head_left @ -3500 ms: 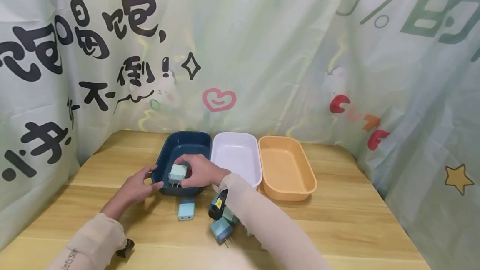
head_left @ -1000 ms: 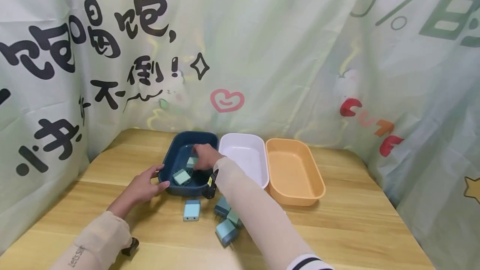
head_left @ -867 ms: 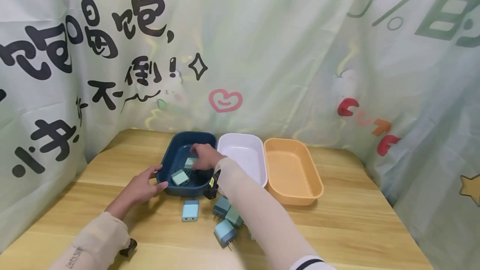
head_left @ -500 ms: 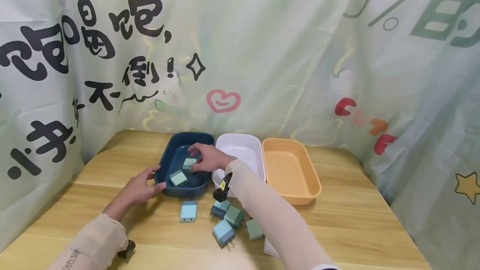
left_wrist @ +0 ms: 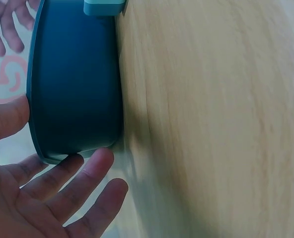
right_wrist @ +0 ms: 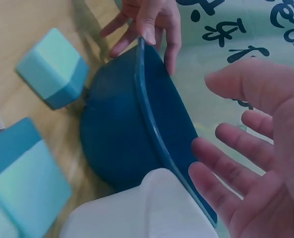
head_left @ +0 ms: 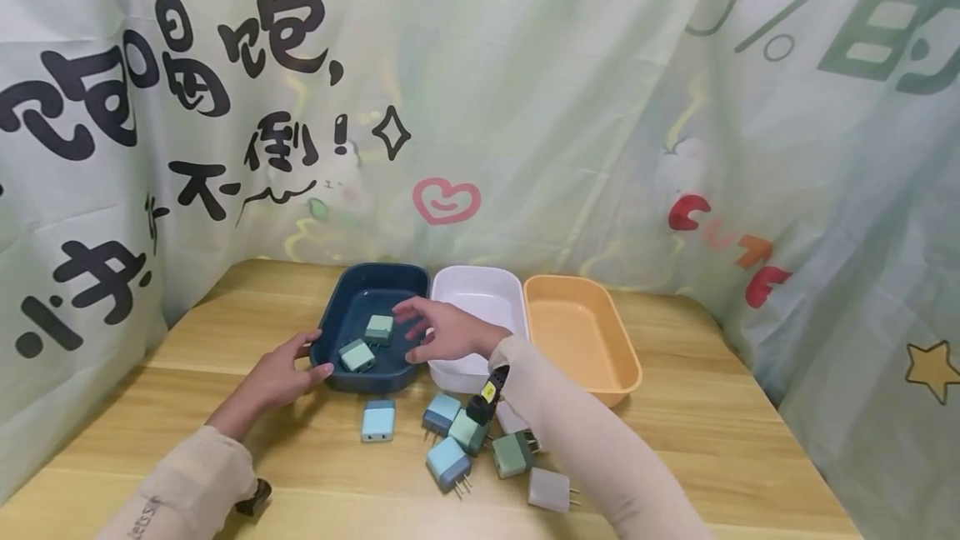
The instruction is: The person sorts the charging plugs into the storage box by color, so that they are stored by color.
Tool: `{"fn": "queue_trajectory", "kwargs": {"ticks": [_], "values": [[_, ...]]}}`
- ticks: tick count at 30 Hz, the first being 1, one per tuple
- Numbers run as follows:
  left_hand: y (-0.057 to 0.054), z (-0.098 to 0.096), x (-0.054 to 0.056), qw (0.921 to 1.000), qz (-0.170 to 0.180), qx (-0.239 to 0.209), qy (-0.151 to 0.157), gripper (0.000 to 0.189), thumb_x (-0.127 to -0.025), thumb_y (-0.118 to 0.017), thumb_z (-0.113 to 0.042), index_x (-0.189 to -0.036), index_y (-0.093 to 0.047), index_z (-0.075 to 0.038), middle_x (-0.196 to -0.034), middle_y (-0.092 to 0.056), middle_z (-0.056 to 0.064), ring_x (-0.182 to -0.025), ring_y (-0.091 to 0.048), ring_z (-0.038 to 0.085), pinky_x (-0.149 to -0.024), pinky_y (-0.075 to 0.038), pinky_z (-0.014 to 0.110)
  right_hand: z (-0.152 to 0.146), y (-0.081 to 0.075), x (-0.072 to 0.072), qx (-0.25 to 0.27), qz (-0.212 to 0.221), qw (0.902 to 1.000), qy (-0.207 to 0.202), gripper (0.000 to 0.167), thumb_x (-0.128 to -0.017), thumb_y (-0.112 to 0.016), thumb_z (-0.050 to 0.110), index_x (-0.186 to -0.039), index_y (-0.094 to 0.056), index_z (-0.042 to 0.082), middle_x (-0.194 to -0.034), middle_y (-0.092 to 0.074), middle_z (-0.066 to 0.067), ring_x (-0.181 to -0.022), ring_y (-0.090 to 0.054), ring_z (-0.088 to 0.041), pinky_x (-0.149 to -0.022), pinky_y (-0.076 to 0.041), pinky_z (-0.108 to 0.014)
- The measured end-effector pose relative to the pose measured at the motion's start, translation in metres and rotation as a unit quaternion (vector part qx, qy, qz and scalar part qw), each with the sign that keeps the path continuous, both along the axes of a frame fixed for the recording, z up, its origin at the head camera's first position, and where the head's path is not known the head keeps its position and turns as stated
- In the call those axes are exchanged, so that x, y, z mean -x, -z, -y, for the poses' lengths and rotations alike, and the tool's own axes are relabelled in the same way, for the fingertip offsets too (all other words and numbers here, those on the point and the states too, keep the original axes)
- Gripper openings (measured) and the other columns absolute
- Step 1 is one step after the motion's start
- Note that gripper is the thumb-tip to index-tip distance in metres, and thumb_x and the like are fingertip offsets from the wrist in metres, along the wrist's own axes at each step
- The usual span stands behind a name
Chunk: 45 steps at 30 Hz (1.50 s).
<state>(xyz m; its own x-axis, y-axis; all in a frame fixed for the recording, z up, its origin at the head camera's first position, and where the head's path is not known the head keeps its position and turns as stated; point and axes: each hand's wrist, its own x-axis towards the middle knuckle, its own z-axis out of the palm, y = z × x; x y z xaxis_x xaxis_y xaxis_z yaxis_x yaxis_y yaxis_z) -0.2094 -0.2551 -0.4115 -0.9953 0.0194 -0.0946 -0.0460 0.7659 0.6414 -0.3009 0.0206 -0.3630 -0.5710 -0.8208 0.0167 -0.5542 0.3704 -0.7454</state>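
Observation:
My left hand (head_left: pixel 277 377) holds the near left corner of a dark blue plastic bin (head_left: pixel 372 382), thumb and fingers set on either side of the corner. In the left wrist view the thumb (left_wrist: pixel 10 116) lies at the rim. Two pale green plug chargers (head_left: pixel 378 329) lie inside, near the front. Spread and holding nothing, my right hand (head_left: pixel 450 330) hovers over the bin's right rim and the white bin (head_left: pixel 480 273). In the right wrist view its fingers (right_wrist: pixel 231 166) are apart, beside the dark blue rim.
An orange bin (head_left: pixel 581 332) stands right of the white one. In front lie a light blue charger (head_left: pixel 378 422) and a loose cluster with blue chargers (head_left: pixel 448 463), green chargers (head_left: pixel 513 453) and a lilac charger (head_left: pixel 549 490). A printed curtain (head_left: pixel 525 107) hangs behind the wooden table (head_left: pixel 697 440).
My right hand has put a pale green charger into the dark blue bin, let it go and drawn back to the right, uncovering more chargers. My left hand stays at the corner.

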Motion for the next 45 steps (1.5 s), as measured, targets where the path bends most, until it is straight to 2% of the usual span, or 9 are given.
{"fn": "queue_trajectory", "kwargs": {"ticks": [4,10,17,25,30,36,41,45], "values": [[0.000,0.000,0.000,1.0000,0.002,-0.001,0.001,0.076,-0.093,-0.062,-0.038,-0.147,-0.029,0.003,-0.140,-0.038,0.038,-0.121,-0.043,0.056,-0.092,-0.040,0.065,-0.012,0.001,-0.010,-0.001,-0.003,1.0000,-0.008,0.069,-0.080,-0.077,0.007,-0.140,-0.043,0.006,-0.135,-0.054,-0.007,-0.109,-0.061,-0.017,-0.092,-0.050,-0.037],[0.004,0.001,0.000,1.0000,0.002,-0.001,0.003,0.076,-0.093,-0.062,-0.038,-0.148,-0.028,0.003,-0.140,-0.039,0.038,-0.123,-0.041,0.057,-0.093,-0.039,0.066,-0.028,0.006,-0.021,0.009,-0.019,0.9994,-0.026,0.069,-0.080,-0.076,0.005,-0.140,-0.042,0.007,-0.136,-0.053,-0.007,-0.109,-0.061,-0.018,-0.090,-0.051,-0.032],[0.004,0.004,-0.002,1.0000,-0.003,0.006,0.002,0.075,-0.094,-0.062,-0.037,-0.148,-0.028,0.004,-0.140,-0.039,0.037,-0.123,-0.040,0.057,-0.094,-0.037,0.067,-0.047,0.010,-0.036,0.029,-0.031,0.9983,-0.041,0.068,-0.081,-0.076,0.007,-0.140,-0.042,0.004,-0.136,-0.052,-0.015,-0.109,-0.061,-0.022,-0.094,-0.049,-0.034],[0.001,0.007,-0.002,0.9995,-0.025,0.006,0.018,0.074,-0.094,-0.062,-0.035,-0.146,-0.029,0.006,-0.138,-0.041,0.038,-0.121,-0.042,0.058,-0.095,-0.036,0.066,-0.077,0.018,-0.051,0.024,-0.042,0.9987,-0.011,0.066,-0.081,-0.078,0.010,-0.138,-0.045,0.005,-0.133,-0.054,-0.006,-0.106,-0.061,-0.015,-0.093,-0.048,-0.030],[0.000,0.007,-0.001,0.9997,-0.016,0.002,0.018,0.075,-0.094,-0.062,-0.036,-0.147,-0.028,0.005,-0.138,-0.040,0.038,-0.122,-0.041,0.058,-0.095,-0.037,0.066,-0.096,0.026,-0.061,0.012,-0.037,0.9991,0.018,0.065,-0.082,-0.078,0.013,-0.138,-0.047,0.008,-0.132,-0.054,-0.002,-0.106,-0.060,-0.014,-0.092,-0.049,-0.031],[-0.002,0.006,0.001,0.9998,-0.011,-0.001,0.016,0.077,-0.094,-0.061,-0.038,-0.148,-0.026,0.005,-0.139,-0.039,0.038,-0.123,-0.039,0.058,-0.095,-0.036,0.067,-0.114,0.037,-0.066,0.017,-0.047,0.9985,0.024,0.063,-0.081,-0.078,0.013,-0.136,-0.048,0.008,-0.131,-0.056,-0.009,-0.106,-0.061,-0.024,-0.093,-0.049,-0.035],[0.000,0.004,0.003,0.9998,-0.005,0.000,0.019,0.077,-0.094,-0.061,-0.037,-0.148,-0.026,0.005,-0.140,-0.039,0.038,-0.124,-0.038,0.058,-0.096,-0.035,0.067,-0.128,0.048,-0.073,-0.008,-0.053,0.9977,0.042,0.059,-0.082,-0.079,0.019,-0.134,-0.051,0.013,-0.128,-0.058,-0.004,-0.107,-0.061,-0.019,-0.093,-0.048,-0.034],[0.000,0.002,0.002,0.9998,-0.001,0.000,0.018,0.076,-0.094,-0.061,-0.037,-0.148,-0.026,0.005,-0.140,-0.039,0.038,-0.124,-0.037,0.058,-0.096,-0.035,0.067,-0.134,0.054,-0.078,-0.007,-0.057,0.9977,0.038,0.058,-0.083,-0.077,0.020,-0.134,-0.050,0.011,-0.119,-0.062,-0.004,-0.106,-0.061,-0.018,-0.090,-0.050,-0.032]]}}
